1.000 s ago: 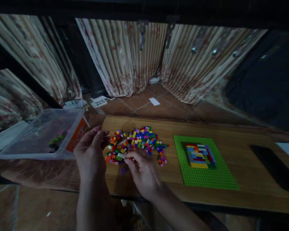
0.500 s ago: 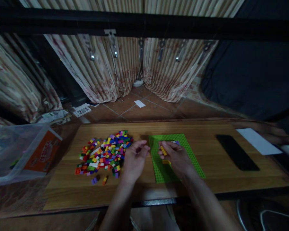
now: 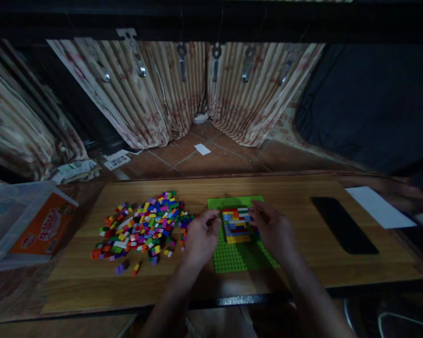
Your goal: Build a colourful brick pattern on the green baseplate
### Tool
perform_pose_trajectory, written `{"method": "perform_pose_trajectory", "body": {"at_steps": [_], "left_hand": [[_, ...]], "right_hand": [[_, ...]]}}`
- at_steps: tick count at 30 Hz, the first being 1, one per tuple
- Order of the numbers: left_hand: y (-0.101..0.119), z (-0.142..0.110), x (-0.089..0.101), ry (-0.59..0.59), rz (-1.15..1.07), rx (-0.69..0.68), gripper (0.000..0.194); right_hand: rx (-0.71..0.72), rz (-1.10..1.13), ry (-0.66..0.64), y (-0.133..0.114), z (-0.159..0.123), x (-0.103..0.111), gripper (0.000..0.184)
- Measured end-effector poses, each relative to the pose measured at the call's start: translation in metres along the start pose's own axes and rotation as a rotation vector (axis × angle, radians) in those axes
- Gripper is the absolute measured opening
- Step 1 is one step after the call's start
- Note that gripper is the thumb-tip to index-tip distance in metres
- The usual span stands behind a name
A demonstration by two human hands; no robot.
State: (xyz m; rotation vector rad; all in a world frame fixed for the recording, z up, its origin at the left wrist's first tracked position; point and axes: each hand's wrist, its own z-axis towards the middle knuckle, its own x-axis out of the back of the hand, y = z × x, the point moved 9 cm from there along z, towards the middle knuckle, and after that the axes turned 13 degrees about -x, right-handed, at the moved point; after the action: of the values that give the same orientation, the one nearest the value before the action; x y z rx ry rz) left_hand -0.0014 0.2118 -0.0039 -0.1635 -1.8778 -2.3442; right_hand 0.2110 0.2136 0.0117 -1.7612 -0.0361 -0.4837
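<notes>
A green studded baseplate (image 3: 232, 259) lies on the table, carrying a flat block of bricks (image 3: 237, 226) in several colours with a yellow row at its near edge. Over the plate's right side, my right hand (image 3: 275, 231) is closed, its fingertips pinching a small yellow brick (image 3: 256, 211) that is mostly hidden. My left hand (image 3: 201, 237) hovers at the plate's left edge, fingers loosely curled, thumb and forefinger a little apart, no brick visible in it. To its left spreads a pile of loose bricks (image 3: 148, 225) in many colours.
A clear plastic box (image 3: 7, 197) with an orange label stands at the left end of the wooden table (image 3: 183, 286). A black phone-like slab (image 3: 343, 225) and a white sheet (image 3: 379, 207) lie at right. Curtains (image 3: 155, 103) hang beyond the table.
My right hand has moved right relative to the plate, uncovering the brick block, and the yellow brick in its fingers now shows less. The whole view has shifted slightly.
</notes>
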Motion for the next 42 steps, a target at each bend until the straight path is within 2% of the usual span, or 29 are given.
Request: {"method": "perform_pose_trajectory", "body": {"at_steps": [4,8,11,15,19,22,24,27,30,32,35,38,42], "left_hand": [[0.0,-0.002,-0.012,0.011,-0.108,0.057,0.022],[0.007,-0.004,-0.031,-0.019,-0.407,0.176,0.025],[0.012,-0.006,-0.035,-0.009,-0.57,0.245,0.026],[0.012,-0.008,-0.033,0.019,-0.659,0.305,0.026],[0.013,-0.006,-0.039,-0.026,-0.652,0.258,0.026],[0.012,-0.005,-0.038,0.003,-0.616,0.224,0.026],[0.01,-0.004,-0.034,0.034,-0.606,0.225,0.028],[0.009,-0.003,-0.027,0.046,-0.635,0.239,0.034],[0.013,-0.003,-0.028,-0.039,-0.683,0.252,0.043],[0.015,-0.004,-0.03,-0.094,-0.694,0.257,0.046],[0.016,-0.005,-0.034,-0.135,-0.673,0.252,0.047],[0.007,-0.003,-0.033,-0.132,-0.554,0.25,0.045],[-0.002,0.007,-0.003,0.009,-0.046,0.123,0.034]], "right_hand": [[0.119,-0.075,0.031,-0.022,-0.016,-0.004,0.044],[0.278,-0.15,-0.057,-0.044,-0.045,-0.036,0.05],[0.359,-0.214,-0.084,-0.05,-0.059,-0.052,0.052],[0.38,-0.219,-0.06,-0.047,-0.061,-0.053,0.055],[0.343,-0.223,-0.013,-0.044,-0.057,-0.049,0.055],[0.328,-0.211,-0.039,-0.045,-0.056,-0.05,0.054],[0.318,-0.201,-0.084,-0.046,-0.054,-0.049,0.051],[0.315,-0.212,-0.229,-0.046,-0.051,-0.047,0.048],[0.345,-0.197,-0.398,-0.049,-0.051,-0.045,0.041],[0.353,-0.174,-0.458,-0.051,-0.051,-0.043,0.035],[0.349,-0.17,-0.478,-0.05,-0.049,-0.04,0.031],[0.368,-0.239,-0.392,-0.043,-0.039,-0.03,0.03],[0.402,-0.407,-0.196,-0.029,-0.022,-0.014,0.03]]}}
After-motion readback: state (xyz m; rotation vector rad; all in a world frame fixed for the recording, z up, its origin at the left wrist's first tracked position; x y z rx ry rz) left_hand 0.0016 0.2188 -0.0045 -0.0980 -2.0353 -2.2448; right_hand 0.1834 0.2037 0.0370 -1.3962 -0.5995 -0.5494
